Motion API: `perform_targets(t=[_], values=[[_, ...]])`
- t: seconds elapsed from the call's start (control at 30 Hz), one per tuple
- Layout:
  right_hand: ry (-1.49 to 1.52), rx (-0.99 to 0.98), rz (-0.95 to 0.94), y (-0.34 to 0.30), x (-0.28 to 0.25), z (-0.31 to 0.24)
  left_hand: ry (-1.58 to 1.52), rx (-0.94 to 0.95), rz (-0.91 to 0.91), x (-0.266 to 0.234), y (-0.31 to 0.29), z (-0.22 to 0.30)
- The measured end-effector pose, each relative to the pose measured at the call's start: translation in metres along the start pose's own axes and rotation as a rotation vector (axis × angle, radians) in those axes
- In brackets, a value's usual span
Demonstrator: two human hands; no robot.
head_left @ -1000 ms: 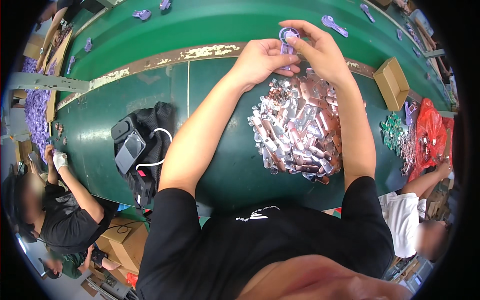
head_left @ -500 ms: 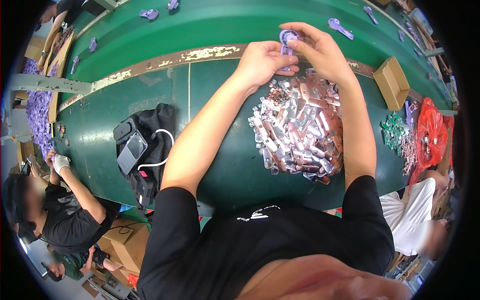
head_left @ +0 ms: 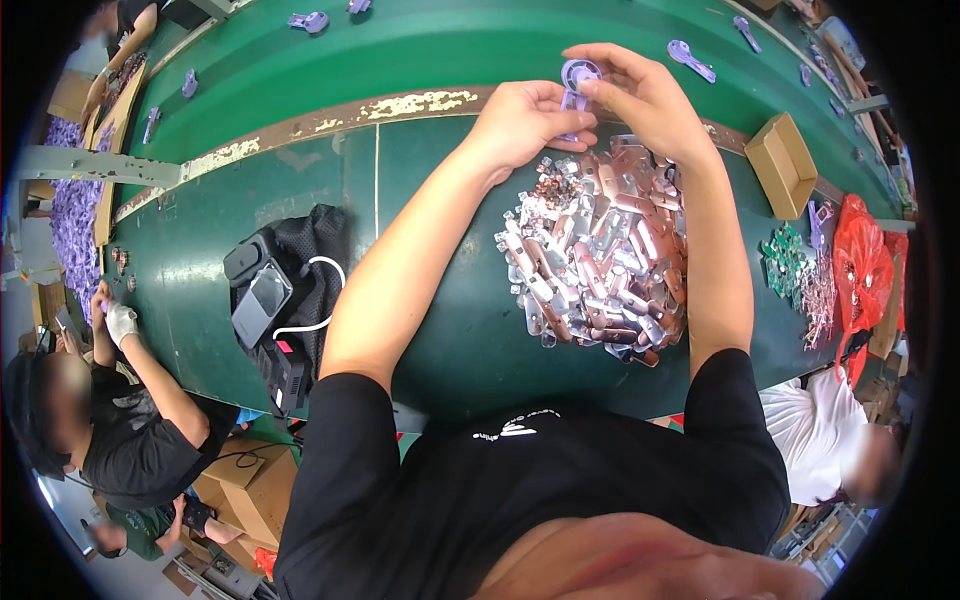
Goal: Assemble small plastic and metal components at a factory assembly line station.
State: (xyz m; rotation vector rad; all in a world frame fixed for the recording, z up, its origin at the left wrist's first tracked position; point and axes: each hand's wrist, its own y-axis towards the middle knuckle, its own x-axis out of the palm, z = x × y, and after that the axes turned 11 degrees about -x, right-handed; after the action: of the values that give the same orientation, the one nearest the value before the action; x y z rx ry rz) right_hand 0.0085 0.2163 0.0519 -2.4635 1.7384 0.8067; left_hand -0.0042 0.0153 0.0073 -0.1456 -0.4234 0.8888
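Both of my hands meet over the brown edge strip between the table and the green belt. They hold a purple plastic housing (head_left: 580, 73) with a round, ringed head and a short handle, like a small handheld fan's. My left hand (head_left: 522, 122) pinches the handle end between thumb and fingers. Around the round head curl the thumb and fingers of my right hand (head_left: 637, 98). Just below lies a heap of shiny rose-brown and clear plastic pieces (head_left: 600, 265), with tiny copper-coloured parts (head_left: 558, 185) at its upper left. My fingers cover part of the housing.
A black bag (head_left: 318, 240) with a phone-like device (head_left: 262, 305) and white cable lies left. An open cardboard box (head_left: 782, 168), green circuit boards (head_left: 787, 262) and a red plastic bag (head_left: 862, 265) stand right. Purple housings (head_left: 692, 62) lie on the green belt (head_left: 450, 50). Co-workers sit on both sides.
The purple housings on the green belt have shifted slightly to the right. My hands keep their hold on the housing, almost unmoved. The co-worker at right has shifted a little.
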Motion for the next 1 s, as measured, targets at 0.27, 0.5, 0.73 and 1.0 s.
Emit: perform_targets(t=[0.27, 0.5, 0.73, 1.0], values=[[0.020, 0.012, 0.045, 0.001, 0.003, 0.003, -0.023, -0.003, -0.013, -0.002, 0.002, 0.000], [0.062, -0.027, 0.106, 0.002, 0.005, 0.004, -0.058, 0.015, -0.003, -0.003, 0.003, -0.001], [0.030, -0.005, 0.105, -0.001, 0.008, 0.003, -0.031, 0.016, 0.002, -0.001, 0.000, -0.003], [0.112, -0.031, 0.102, 0.000, 0.011, 0.006, -0.040, 0.035, 0.039, 0.002, 0.004, -0.006]])
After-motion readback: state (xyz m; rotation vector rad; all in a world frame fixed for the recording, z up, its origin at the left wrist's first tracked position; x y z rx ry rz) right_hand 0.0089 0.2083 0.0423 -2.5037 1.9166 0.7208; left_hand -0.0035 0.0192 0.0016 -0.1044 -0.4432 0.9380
